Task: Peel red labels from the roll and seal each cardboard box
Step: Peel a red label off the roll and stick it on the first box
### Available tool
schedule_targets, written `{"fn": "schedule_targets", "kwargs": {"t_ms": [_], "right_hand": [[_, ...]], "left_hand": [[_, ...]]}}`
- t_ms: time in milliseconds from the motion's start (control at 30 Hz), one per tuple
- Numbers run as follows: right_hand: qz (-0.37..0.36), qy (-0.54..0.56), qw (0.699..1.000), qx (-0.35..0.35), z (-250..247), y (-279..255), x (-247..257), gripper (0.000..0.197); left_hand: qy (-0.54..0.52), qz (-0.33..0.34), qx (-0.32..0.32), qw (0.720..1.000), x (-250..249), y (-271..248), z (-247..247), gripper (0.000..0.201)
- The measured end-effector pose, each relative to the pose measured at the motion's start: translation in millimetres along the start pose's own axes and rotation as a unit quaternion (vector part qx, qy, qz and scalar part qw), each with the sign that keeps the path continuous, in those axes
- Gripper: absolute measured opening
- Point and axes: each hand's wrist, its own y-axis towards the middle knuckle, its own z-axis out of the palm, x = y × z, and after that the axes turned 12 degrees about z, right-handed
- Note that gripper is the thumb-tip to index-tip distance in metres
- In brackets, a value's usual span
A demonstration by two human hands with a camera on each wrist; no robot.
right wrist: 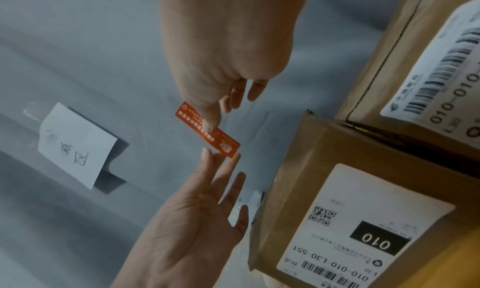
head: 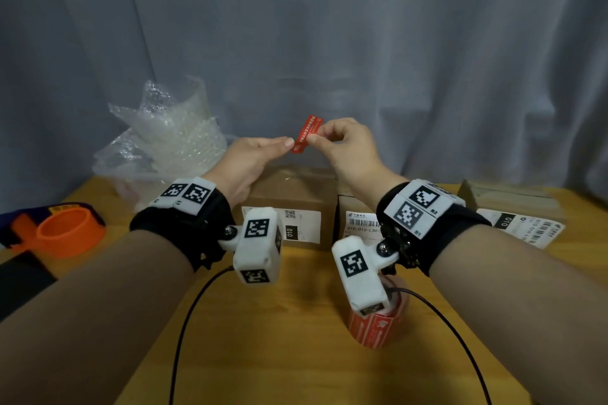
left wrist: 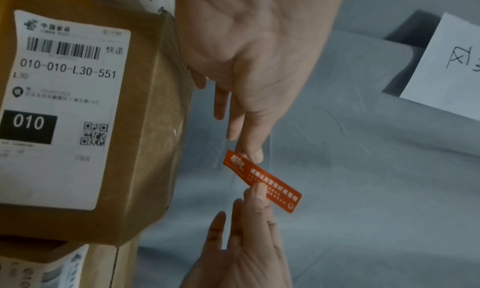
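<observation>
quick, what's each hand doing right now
Left hand: open, straight fingertips touching the red label's lower end.
Right hand: pinching the red label.

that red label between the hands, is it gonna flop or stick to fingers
The red label probably holds its shape: pinched near its middle by the right hand, it stands straight in the air without drooping. It looks thin and light. As a peeled sticker, it may cling to the left hand fingertip touching its lower end.

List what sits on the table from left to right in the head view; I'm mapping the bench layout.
Orange tape dispenser → bubble wrap → middle box → box partly behind the right wrist → rightmost box. The label roll stands nearer, overlapping the boxes' span.
</observation>
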Motion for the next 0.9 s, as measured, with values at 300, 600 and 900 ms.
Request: {"fn": "schedule_targets", "kwargs": {"t_ms": [300, 600, 900], "right_hand": [[0.141, 0.043, 0.984, 0.097, -18, 10, -12, 0.011], [0.261, 0.089, 0.949, 0.154, -26, 7, -4, 0.015], [0.37, 0.001, 0.909, 0.194, -16, 2, -4, 0.023]], "left_hand": [[0.519, 0.006, 0.232, 0.823, 10, 8, -19, 0.087], [0.563, 0.025, 0.192, 0.804, 37, 1, -6, 0.052], [0.503, 0.042, 0.14, 0.852, 40, -6, -3, 0.041]]}}
